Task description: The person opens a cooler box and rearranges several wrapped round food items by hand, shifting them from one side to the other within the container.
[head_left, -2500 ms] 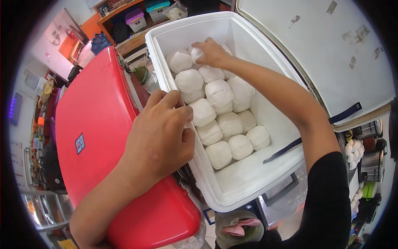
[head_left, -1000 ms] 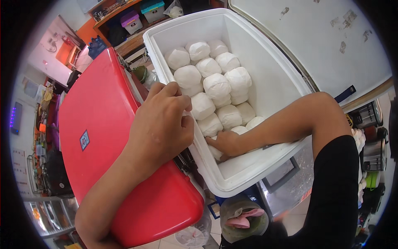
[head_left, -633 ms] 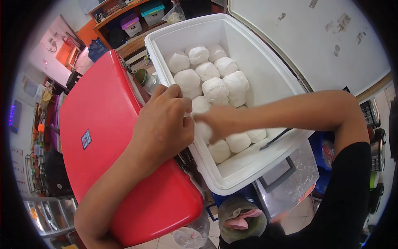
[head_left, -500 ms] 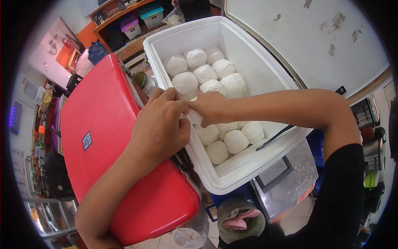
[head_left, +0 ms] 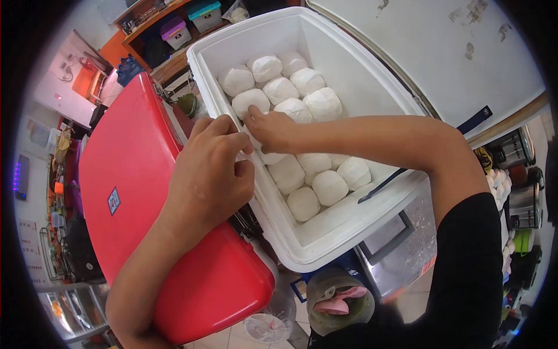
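Observation:
Round white lumps that look like peeled coconuts (head_left: 279,90) lie in close rows inside a white cooler box (head_left: 302,247). My right hand (head_left: 270,129) reaches into the box from the right, its visible fingers apart, touching the near side of a coconut (head_left: 250,103) by the left wall. What lies under its palm is hidden. At the left rim of the box is my left hand (head_left: 212,166), with fingers curled and thumb bent in; whatever they hold, if anything, cannot be seen. Its forearm crosses a red cooler lid (head_left: 131,151).
The box's raised white lid (head_left: 407,46) stands along the far right, and a dark strap (head_left: 381,186) hangs over the near right rim. Below are a tub (head_left: 343,317) with pink scoops (head_left: 334,306), a plastic cup (head_left: 267,327) and a metal case (head_left: 401,256).
My right hand has moved left and farther up the box, its fingers spreading at a coconut. My left hand stays curled by the rim. The whole view has shifted slightly.

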`<state>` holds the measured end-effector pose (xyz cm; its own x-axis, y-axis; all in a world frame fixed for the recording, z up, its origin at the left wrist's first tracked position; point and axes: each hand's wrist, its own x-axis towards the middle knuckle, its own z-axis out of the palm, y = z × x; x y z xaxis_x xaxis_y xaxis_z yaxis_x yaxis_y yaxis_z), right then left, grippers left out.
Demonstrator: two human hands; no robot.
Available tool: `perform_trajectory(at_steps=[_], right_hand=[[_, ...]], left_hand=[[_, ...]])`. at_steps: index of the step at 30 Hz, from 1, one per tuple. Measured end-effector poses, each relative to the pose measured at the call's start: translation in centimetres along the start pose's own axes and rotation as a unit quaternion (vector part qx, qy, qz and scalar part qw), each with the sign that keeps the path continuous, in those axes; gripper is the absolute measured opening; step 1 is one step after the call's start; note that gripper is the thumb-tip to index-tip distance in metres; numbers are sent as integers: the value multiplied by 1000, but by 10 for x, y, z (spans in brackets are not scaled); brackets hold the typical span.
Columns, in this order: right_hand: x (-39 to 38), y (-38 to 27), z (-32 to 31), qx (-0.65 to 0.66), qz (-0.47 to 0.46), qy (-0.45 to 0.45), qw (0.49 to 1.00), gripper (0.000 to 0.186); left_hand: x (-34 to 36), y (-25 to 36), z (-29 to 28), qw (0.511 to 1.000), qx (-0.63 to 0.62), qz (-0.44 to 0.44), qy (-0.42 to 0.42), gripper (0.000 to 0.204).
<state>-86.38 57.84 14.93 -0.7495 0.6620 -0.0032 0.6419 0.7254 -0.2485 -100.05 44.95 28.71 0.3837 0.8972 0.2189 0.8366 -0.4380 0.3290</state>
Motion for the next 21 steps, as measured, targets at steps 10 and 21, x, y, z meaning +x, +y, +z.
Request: perform_trajectory(at_steps=[10,21], right_hand=[[-49,-2,2,27,-126,-99,987,66],[-86,-17,87,11,-107,-409,906,81]], left_hand=[[-2,-6,2,1000,12,5,13,20],[-1,-3,1,1000,12,3,14,20]])
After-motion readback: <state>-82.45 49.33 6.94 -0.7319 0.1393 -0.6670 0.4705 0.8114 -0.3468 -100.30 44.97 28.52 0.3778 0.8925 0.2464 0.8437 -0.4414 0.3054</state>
